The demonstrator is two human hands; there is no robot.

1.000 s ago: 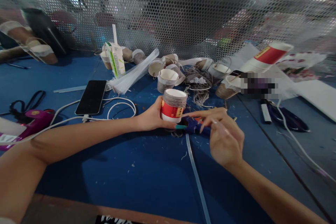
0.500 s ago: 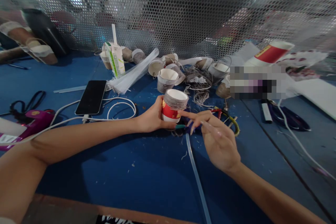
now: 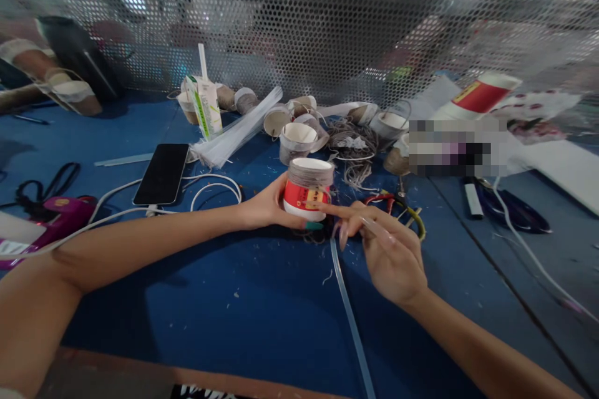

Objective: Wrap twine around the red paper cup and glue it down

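Note:
My left hand [image 3: 271,204] is wrapped round a red and white paper cup [image 3: 307,194] from its left side, the thumb with a green nail lying across its lower front. Grey twine [image 3: 311,173] is wound round the cup's upper part, below the white rim. My right hand [image 3: 388,243] is at the cup's right, its index finger stretched along the lower front and the other fingers loosely bent and apart. No held thing shows in it. Beneath it, a translucent rod [image 3: 349,318] runs toward the near table edge.
Behind the cup lie several twine-wrapped cups [image 3: 297,140] and a tangle of grey twine [image 3: 353,140]. A phone [image 3: 162,174] on a white cable, a drink carton [image 3: 206,106] and a magenta device [image 3: 63,218] are at left. A perforated metal panel [image 3: 299,25] stands behind.
The cup has turned in my left hand, so more of its red and yellow label faces me, and it sits slightly further left. My right index finger has shifted slightly down.

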